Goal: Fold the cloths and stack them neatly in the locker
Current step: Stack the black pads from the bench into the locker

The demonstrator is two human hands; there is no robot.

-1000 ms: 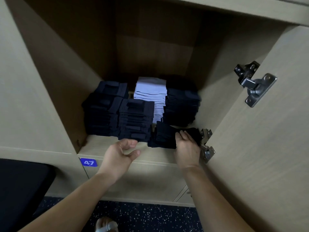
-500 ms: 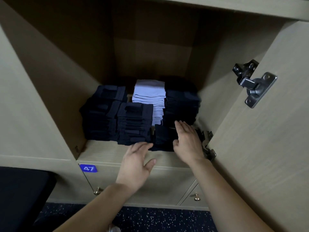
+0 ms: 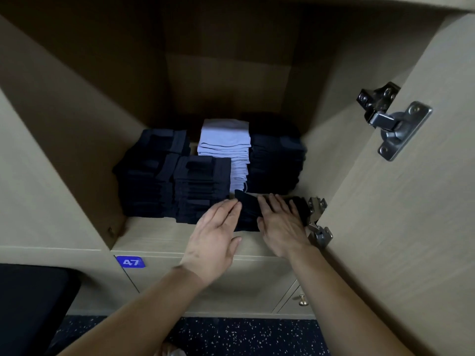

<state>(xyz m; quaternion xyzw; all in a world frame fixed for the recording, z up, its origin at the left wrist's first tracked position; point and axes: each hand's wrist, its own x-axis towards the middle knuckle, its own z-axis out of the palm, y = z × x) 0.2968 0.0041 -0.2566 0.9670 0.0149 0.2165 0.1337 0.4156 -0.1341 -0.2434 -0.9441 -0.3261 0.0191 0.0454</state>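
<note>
Dark cloth: left hand at its edge, right hand flat atop.

The locker is showing pale, matt wood grain; its upper hinge is gleaming as polished metal; the stacked cloths are looking soft, matt, dark fabric.

Both flat hands, left hand and right hand, on low dark cloth stack in locker.

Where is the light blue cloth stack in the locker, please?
Head view: the light blue cloth stack stands mid-back on the shelf, between a left dark stack and a right dark stack.
</note>
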